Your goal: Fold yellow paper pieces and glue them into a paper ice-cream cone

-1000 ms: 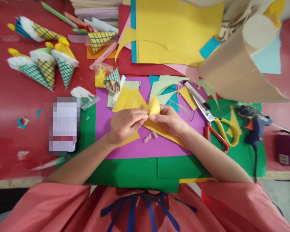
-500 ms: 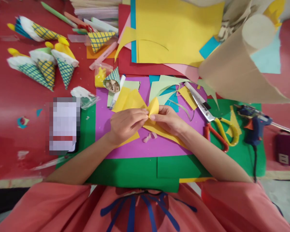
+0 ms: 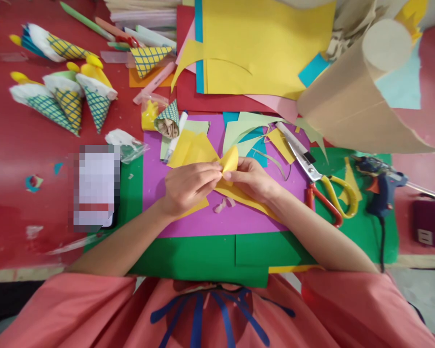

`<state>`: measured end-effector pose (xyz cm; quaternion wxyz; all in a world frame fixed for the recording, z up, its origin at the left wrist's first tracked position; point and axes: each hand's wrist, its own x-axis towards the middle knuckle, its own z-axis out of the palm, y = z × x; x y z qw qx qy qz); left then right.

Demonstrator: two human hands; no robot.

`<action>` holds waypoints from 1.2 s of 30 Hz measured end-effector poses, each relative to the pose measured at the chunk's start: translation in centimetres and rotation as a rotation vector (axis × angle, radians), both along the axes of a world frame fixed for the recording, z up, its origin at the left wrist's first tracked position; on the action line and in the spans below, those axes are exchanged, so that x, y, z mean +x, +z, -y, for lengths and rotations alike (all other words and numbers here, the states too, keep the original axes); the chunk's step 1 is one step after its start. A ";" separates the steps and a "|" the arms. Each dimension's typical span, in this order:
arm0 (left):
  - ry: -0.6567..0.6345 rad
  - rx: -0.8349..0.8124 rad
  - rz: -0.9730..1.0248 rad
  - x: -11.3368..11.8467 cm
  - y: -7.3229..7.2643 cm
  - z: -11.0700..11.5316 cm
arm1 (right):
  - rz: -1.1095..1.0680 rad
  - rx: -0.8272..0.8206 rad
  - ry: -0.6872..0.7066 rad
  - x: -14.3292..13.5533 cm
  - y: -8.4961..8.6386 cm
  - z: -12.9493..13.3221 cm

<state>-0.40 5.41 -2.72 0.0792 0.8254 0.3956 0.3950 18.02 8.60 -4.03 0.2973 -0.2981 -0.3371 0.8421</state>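
Observation:
Both my hands meet over the purple sheet (image 3: pixel 188 226) and pinch a small curled piece of yellow paper (image 3: pixel 230 157). My left hand (image 3: pixel 192 186) grips its lower left edge, fingertips pressed together. From the other side my right hand (image 3: pixel 253 178) holds it between thumb and fingers. The paper bends into a cone-like curve, its lower part partly hidden by the fingers. Larger yellow sheets (image 3: pixel 192 147) lie beneath and behind my hands. A crumpled pink scrap (image 3: pixel 224 205) rests just below them.
Scissors (image 3: pixel 317 179) lie right of my right hand, with a blue glue gun (image 3: pixel 384 191) beyond. A brown paper roll (image 3: pixel 340 104) takes up the back right. Several patterned paper cones (image 3: pixel 96 99) lie at left, above a blurred-out phone (image 3: pixel 96 188). A marker (image 3: pixel 176 140) sits behind my left hand.
Almost nothing differs. Both hands keep their pinch on the curled yellow paper, and the whole view has shifted very slightly.

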 end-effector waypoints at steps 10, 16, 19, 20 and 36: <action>0.016 -0.101 0.243 0.5 -0.1 -0.2 | -0.025 0.077 -0.148 -0.7 0.9 1.0; 0.068 -0.093 0.302 0.4 -0.3 -0.6 | 0.159 0.289 -0.187 -0.4 1.4 1.0; 0.096 -0.113 0.333 0.3 -0.4 -0.7 | 0.225 0.402 -0.322 -0.3 1.0 0.8; 0.102 -0.117 0.340 0.3 -0.5 -0.7 | 0.251 0.450 -0.382 -0.3 0.9 0.8; 0.050 -0.173 0.320 0.5 -0.3 -0.7 | 0.445 0.914 -0.402 -0.1 0.1 0.8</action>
